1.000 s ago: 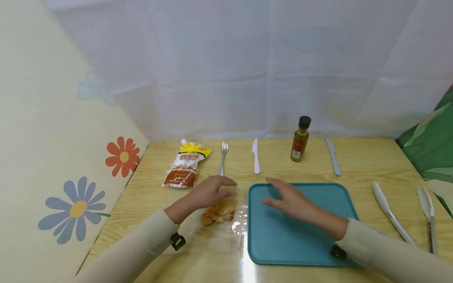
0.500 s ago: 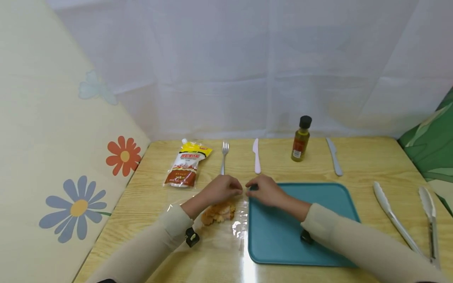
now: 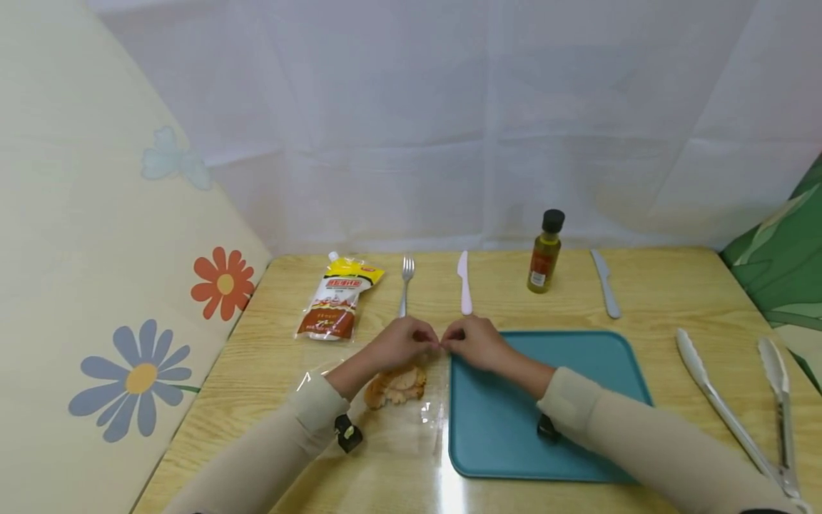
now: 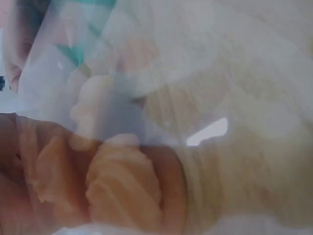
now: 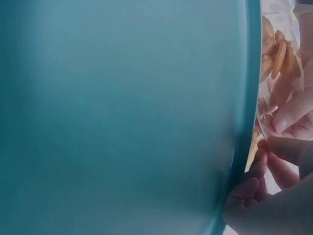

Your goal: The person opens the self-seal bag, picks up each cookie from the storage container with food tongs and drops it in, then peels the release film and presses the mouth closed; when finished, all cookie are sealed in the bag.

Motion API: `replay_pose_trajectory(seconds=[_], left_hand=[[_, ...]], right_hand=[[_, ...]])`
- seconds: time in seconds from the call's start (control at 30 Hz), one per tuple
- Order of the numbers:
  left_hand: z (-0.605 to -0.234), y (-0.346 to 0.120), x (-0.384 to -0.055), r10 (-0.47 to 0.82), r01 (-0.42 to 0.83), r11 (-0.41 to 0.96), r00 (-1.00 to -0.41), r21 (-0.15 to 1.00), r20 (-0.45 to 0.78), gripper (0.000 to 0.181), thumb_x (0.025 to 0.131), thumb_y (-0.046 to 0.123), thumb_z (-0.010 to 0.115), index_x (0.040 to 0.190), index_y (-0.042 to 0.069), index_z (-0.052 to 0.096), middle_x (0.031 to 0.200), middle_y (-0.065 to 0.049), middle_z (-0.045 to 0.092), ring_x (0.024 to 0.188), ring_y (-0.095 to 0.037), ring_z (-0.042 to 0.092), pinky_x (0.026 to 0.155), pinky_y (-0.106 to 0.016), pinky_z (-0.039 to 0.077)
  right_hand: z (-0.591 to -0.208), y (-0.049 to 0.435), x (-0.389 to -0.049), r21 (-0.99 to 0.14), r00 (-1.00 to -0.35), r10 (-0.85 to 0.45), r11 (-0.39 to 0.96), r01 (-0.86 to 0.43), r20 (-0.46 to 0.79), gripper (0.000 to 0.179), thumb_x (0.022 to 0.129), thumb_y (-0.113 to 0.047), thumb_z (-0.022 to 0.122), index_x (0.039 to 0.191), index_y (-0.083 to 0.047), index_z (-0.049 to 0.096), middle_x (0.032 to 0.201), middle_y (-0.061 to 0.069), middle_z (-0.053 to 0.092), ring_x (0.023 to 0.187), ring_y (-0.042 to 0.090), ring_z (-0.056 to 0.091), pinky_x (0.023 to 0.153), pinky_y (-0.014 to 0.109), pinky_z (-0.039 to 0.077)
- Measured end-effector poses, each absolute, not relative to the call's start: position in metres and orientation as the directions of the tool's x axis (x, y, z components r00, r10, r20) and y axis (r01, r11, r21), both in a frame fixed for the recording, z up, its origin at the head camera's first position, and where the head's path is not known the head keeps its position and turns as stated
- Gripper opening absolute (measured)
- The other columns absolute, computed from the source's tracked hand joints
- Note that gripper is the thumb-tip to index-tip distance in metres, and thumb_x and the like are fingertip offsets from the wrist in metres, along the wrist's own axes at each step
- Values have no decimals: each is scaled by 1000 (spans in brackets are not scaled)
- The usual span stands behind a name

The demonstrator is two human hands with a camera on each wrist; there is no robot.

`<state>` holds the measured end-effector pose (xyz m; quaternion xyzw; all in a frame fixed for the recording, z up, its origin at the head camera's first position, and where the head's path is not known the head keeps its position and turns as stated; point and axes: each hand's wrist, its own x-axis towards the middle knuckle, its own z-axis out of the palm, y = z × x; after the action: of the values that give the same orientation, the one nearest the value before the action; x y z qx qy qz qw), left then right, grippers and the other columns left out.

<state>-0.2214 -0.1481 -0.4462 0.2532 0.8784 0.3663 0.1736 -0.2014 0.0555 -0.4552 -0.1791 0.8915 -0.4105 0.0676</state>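
A clear plastic bag [image 3: 432, 410] with golden-brown, ridged pastry pieces [image 3: 394, 387] inside lies left of the teal tray [image 3: 546, 428]. My left hand [image 3: 401, 344] and right hand [image 3: 477, 343] meet at the bag's upper right edge, by the tray's corner. Each pinches the thin film between thumb and finger, as the right wrist view shows, with the fingertips of both close together. The left wrist view looks through the shiny film at the pastry [image 4: 124, 186]. My left wrist and forearm pass over part of the bag.
Behind the hands lie a fork [image 3: 405, 285], a pink knife [image 3: 464, 282] and a grey knife [image 3: 606, 284]. A yellow, white and brown spouted pouch [image 3: 336, 300] lies at back left. A dark-capped bottle [image 3: 544, 253] stands behind the tray. Metal tongs [image 3: 722, 410] lie spread at right.
Both hands have come together at the bag's edge, the right one moving left across the tray. Their fingers have gone from spread to pinching the film.
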Motion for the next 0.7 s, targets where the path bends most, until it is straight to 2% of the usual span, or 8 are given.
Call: replay_pose_trajectory(seconds=[0.17, 0.4, 0.57, 0.7], left_hand=[[-447, -154, -223, 587, 267, 534, -800, 802, -124, 13, 100, 11, 68, 97, 4, 77, 91, -5, 76, 83, -11, 63, 79, -31, 52], [-447, -160, -222, 578, 173, 457, -803, 872, -144, 15, 100, 9, 67, 102, -3, 76, 99, -13, 76, 87, -12, 63, 83, -32, 50], [-449, -163, -221, 569, 121, 427, -806, 896, -162, 16, 100, 8, 66, 104, -5, 75, 100, -13, 76, 87, -12, 62, 82, -30, 49], [-451, -164, -222, 556, 93, 422, -812, 902, -176, 16, 100, 7, 66, 104, -6, 75, 96, -9, 75, 82, -12, 58, 74, -26, 47]], right_hand=[[-457, 51, -197, -788, -945, -310, 555, -266, 101, 8, 92, -12, 78, 90, -11, 70, 75, -2, 68, 69, 9, 59, 66, 29, 49], [-455, 46, -195, -794, -941, -312, 535, -290, 133, 15, 90, -9, 80, 85, -13, 66, 73, -3, 65, 68, 9, 57, 64, 27, 49], [-456, 45, -195, -786, -931, -330, 530, -319, 155, 15, 90, -9, 80, 84, -13, 67, 74, -3, 65, 69, 8, 58, 65, 27, 50], [-456, 44, -196, -774, -923, -350, 535, -339, 162, 12, 90, -9, 80, 84, -13, 71, 78, -3, 68, 72, 8, 60, 68, 27, 51]])
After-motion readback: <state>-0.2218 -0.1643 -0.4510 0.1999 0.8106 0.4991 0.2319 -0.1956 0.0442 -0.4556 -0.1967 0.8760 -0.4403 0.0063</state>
